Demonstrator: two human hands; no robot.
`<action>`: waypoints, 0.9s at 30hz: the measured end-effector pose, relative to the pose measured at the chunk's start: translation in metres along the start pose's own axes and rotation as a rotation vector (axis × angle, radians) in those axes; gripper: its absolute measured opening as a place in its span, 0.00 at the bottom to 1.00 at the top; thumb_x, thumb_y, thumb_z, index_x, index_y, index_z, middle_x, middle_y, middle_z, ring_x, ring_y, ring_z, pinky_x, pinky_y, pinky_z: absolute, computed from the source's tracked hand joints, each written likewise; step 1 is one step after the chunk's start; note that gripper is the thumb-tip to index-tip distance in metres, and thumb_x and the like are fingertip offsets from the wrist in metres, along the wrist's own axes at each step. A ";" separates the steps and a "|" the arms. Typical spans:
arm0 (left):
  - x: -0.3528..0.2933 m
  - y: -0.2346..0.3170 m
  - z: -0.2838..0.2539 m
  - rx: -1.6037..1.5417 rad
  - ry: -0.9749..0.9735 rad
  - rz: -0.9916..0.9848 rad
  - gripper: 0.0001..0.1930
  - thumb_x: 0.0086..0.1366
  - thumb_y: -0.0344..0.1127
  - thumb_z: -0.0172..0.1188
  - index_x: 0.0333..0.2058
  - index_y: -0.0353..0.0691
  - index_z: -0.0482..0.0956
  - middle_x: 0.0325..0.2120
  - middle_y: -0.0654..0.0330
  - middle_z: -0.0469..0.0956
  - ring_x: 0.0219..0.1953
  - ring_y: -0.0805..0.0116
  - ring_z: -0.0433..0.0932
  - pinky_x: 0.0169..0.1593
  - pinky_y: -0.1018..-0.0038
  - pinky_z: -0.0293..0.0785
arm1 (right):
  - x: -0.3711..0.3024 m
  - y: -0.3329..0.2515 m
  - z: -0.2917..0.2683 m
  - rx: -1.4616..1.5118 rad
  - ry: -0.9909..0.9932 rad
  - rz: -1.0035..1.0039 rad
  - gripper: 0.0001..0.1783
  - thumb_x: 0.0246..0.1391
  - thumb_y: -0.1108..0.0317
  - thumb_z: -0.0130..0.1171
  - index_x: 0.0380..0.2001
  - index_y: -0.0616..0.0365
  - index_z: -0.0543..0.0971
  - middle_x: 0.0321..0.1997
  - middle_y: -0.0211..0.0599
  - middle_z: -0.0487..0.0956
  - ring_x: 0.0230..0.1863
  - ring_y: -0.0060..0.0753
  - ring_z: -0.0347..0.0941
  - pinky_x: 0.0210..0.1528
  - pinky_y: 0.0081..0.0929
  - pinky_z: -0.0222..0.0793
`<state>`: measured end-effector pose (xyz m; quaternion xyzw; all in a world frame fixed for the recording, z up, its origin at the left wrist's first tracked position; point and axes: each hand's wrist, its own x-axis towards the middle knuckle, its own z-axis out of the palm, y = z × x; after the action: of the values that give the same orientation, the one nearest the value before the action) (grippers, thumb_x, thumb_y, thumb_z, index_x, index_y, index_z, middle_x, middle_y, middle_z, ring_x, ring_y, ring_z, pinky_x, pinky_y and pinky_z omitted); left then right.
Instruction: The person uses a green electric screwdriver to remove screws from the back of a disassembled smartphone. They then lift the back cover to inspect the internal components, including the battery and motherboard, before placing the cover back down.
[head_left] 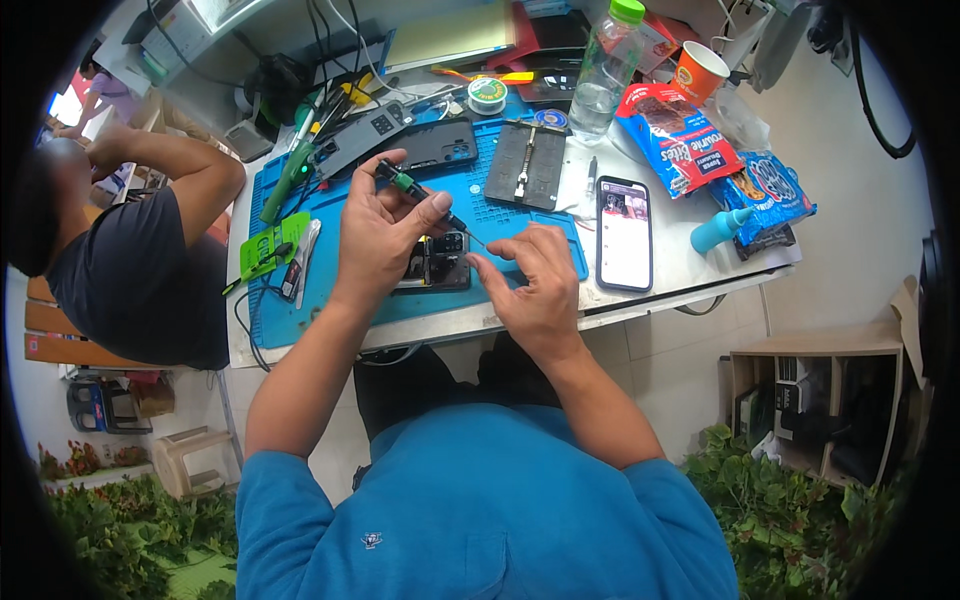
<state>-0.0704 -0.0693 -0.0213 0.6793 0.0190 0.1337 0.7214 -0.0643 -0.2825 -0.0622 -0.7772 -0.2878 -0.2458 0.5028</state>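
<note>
My left hand (pixel 385 225) is closed around a green and black screwdriver (pixel 408 186), its thin shaft slanting down to the right. At the shaft's tip, my right hand (pixel 535 285) has thumb and forefinger brought close together; whether a tiny part sits between them is too small to make out. Below both hands an opened phone (pixel 445 262) lies on the blue work mat (pixel 330 290), its inside parts and camera block showing. My left hand covers part of it.
Behind lie a phone holder (pixel 525 165), dark phone backs (pixel 435 145) and a solder spool (pixel 487 95). At right are a lit smartphone (pixel 623 235), water bottle (pixel 605 75), snack bags (pixel 680 140) and a teal dropper bottle (pixel 720 231). Another person (pixel 140 250) sits at left.
</note>
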 end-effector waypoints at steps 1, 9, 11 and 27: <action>-0.001 -0.001 0.000 -0.002 -0.003 0.010 0.39 0.73 0.32 0.79 0.72 0.34 0.62 0.44 0.52 0.87 0.42 0.66 0.90 0.47 0.71 0.90 | 0.000 -0.001 0.000 0.001 0.003 0.001 0.12 0.53 0.74 0.83 0.37 0.61 0.87 0.36 0.41 0.80 0.44 0.48 0.76 0.48 0.43 0.74; -0.005 -0.001 0.003 -0.024 0.001 0.018 0.37 0.72 0.29 0.79 0.70 0.35 0.62 0.42 0.52 0.87 0.42 0.68 0.89 0.46 0.72 0.90 | -0.001 0.002 0.003 0.012 0.012 -0.001 0.09 0.55 0.77 0.79 0.38 0.62 0.89 0.37 0.41 0.81 0.45 0.48 0.77 0.50 0.43 0.76; -0.005 -0.001 0.002 -0.019 0.006 0.017 0.38 0.72 0.29 0.79 0.70 0.34 0.62 0.41 0.52 0.87 0.42 0.68 0.89 0.46 0.72 0.90 | -0.001 0.003 0.003 0.014 0.011 -0.019 0.08 0.55 0.78 0.79 0.38 0.62 0.89 0.38 0.41 0.82 0.45 0.48 0.78 0.52 0.44 0.76; -0.009 0.003 0.001 0.016 0.009 0.022 0.37 0.73 0.28 0.77 0.71 0.35 0.62 0.41 0.54 0.87 0.42 0.69 0.89 0.46 0.73 0.89 | -0.001 0.002 0.003 0.020 -0.027 -0.003 0.07 0.57 0.79 0.77 0.39 0.64 0.90 0.38 0.42 0.84 0.45 0.48 0.80 0.59 0.47 0.79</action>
<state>-0.0788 -0.0722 -0.0197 0.6846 0.0160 0.1443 0.7143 -0.0634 -0.2809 -0.0657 -0.7749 -0.2983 -0.2330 0.5063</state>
